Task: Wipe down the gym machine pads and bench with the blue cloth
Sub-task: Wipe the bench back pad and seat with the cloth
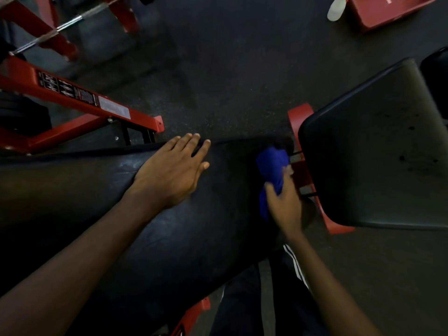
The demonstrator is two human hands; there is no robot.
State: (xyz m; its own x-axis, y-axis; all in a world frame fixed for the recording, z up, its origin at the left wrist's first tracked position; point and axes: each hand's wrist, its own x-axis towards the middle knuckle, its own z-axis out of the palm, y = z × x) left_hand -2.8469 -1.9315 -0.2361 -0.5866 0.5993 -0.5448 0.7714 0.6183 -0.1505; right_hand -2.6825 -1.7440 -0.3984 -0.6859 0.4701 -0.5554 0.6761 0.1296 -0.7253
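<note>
Plainly, left hand (169, 173) lies flat on bench (72, 202), right hand (287, 204) grips blue cloth (272, 166); frame label (82, 94) unreadable.

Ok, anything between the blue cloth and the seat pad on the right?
Nothing loose. The right hand grips the blue cloth beside the seat pad; only a gap showing red frame lies between.

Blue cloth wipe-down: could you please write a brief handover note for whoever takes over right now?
Left hand: open, flat on the long black pad.
Right hand: grips the bunched blue cloth at that pad's right end, beside the red frame.
Done: cannot tell how much is wiped.
Left: the angled pad on the right shows dark spots; it likely needs wiping.
</note>
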